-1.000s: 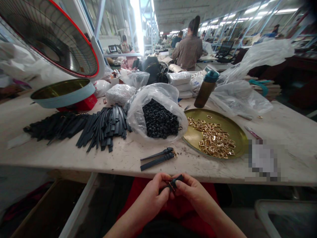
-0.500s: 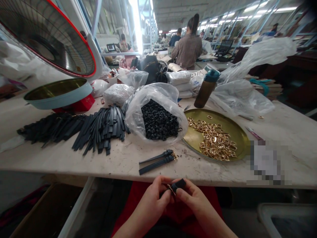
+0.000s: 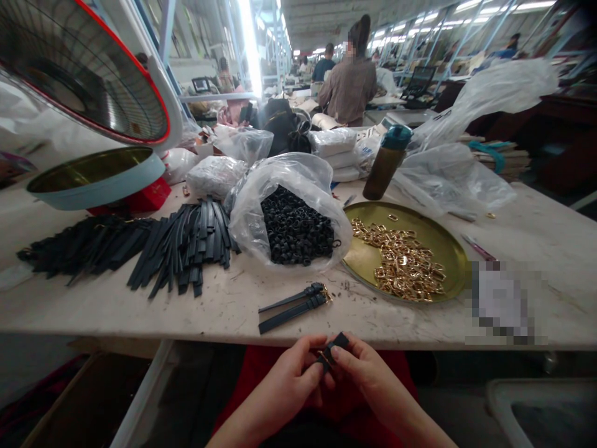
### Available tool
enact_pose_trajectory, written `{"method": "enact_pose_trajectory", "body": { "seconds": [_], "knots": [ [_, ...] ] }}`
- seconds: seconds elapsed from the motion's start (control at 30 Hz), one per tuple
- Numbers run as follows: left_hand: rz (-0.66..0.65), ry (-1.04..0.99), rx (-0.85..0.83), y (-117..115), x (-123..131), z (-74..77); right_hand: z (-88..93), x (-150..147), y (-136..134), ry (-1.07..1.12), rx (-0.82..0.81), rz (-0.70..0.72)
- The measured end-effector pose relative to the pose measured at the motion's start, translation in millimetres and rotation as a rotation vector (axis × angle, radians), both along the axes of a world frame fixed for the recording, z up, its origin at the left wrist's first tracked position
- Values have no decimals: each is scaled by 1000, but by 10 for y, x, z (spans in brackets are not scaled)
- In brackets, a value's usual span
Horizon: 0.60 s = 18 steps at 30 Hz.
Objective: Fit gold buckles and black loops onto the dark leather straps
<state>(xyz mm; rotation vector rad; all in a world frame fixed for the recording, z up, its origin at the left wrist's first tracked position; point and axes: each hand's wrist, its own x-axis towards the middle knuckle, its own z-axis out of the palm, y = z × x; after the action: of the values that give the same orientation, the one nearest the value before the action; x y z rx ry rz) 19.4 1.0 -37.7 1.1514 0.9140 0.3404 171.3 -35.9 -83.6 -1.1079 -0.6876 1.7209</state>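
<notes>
Just off the table's front edge, my left hand (image 3: 303,367) and my right hand (image 3: 358,361) are both closed on one dark strap (image 3: 339,341). A bit of gold buckle shows between the fingers; the rest of it is covered. Beyond my hands lie two finished-looking straps with gold buckles (image 3: 296,307), side by side on the table. Further back is a clear plastic bag (image 3: 247,233) full of small black loops (image 3: 298,230). To its right sits a round gold tray (image 3: 450,249) with a heap of gold buckles (image 3: 410,270). Left of the bag, loose dark straps (image 3: 186,246) are piled.
A fan (image 3: 84,74) stands at the left above a round tin tray (image 3: 97,196) on a red base. Behind the gold tray is a brown bottle (image 3: 385,168) with a teal lid. A small pointed tool (image 3: 480,247) lies at the right. People work further back.
The strap has turned between my fingers, and a longer dark piece now shows by my left thumb. My right thumb has shifted up onto the strap. The view has tilted slightly.
</notes>
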Motion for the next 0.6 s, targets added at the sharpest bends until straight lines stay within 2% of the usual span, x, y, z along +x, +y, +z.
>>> {"method": "enact_pose_trajectory", "body": {
  "seconds": [0.13, 0.33, 0.6],
  "knots": [
    [-32, 15, -10, 9, -11, 82, 26, 50, 12, 1, -19, -61],
    [12, -26, 16, -55, -5, 72, 115, -14, -40, 39, 37, 69],
    [17, -41, 58, -150, -12, 100, 97, -21, -111, 77, 62, 42]
  ]
}}
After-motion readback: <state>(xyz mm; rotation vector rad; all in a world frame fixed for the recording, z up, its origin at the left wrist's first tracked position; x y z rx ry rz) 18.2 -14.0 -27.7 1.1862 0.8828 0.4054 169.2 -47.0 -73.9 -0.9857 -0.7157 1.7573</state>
